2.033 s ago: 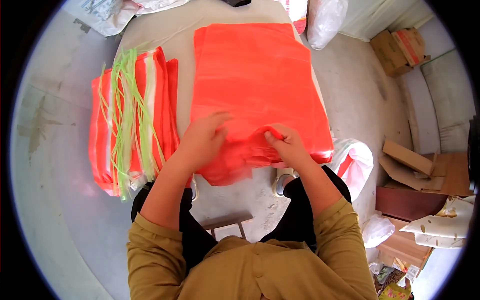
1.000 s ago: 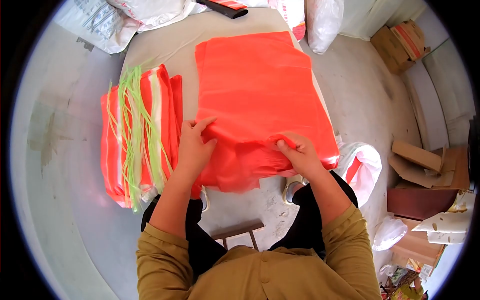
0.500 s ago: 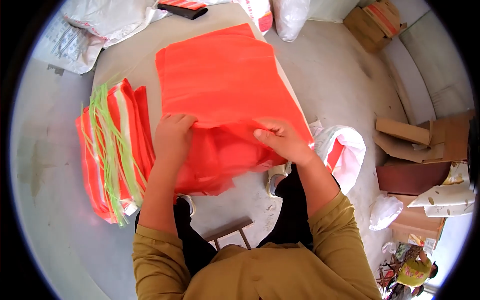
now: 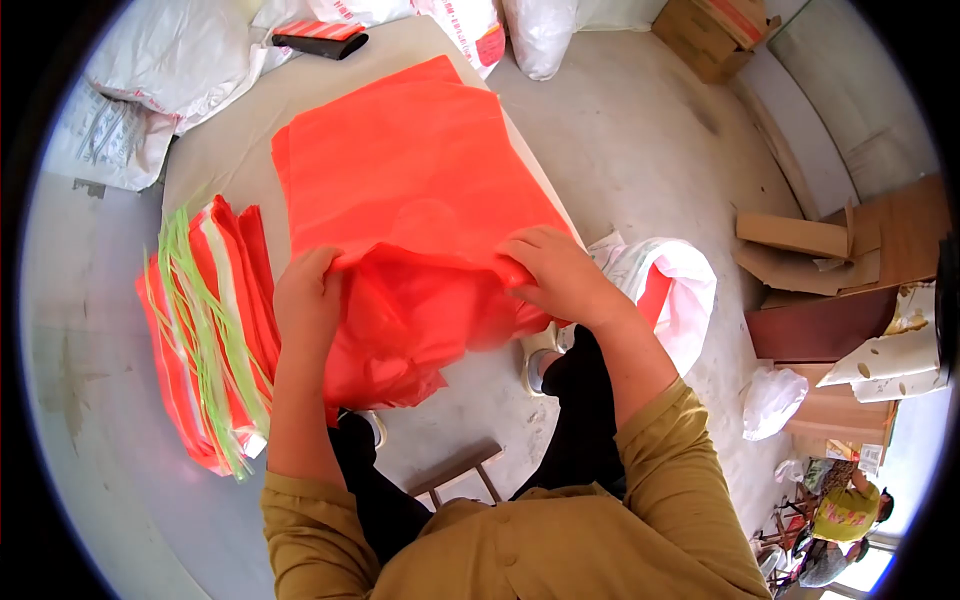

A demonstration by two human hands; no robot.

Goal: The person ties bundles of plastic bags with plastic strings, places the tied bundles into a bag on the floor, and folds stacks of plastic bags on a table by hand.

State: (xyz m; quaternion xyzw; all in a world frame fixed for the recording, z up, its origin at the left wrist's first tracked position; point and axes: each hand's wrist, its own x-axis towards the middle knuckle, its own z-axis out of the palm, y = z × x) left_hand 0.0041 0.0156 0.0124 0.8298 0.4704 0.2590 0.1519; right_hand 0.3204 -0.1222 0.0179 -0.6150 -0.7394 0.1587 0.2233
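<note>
A stack of thin, bright red sheets point(image 4: 400, 160) lies on the table, its near part hanging in loose folds over the edge. My left hand point(image 4: 308, 290) is closed on the left side of the near edge of the top red sheet. On the right side, my right hand point(image 4: 562, 275) pinches the same edge between thumb and fingers. Between both hands the edge is lifted and gapes, with crumpled red material point(image 4: 400, 320) below it. Beside my left hand rests a pile of red-orange striped pieces point(image 4: 215, 330) with thin green strings point(image 4: 190, 300) across it.
White sacks point(image 4: 180, 60) and a striped black-and-red bundle point(image 4: 320, 40) are at the table's far end. A white sack with red material point(image 4: 690, 300) stands by my right arm. Cardboard boxes point(image 4: 710, 35) are on the floor. Another person point(image 4: 845, 510) sits at the lower right.
The view has shifted slightly. My hands have spread the red sheet's near edge wider, and my right fingers now curl over it.
</note>
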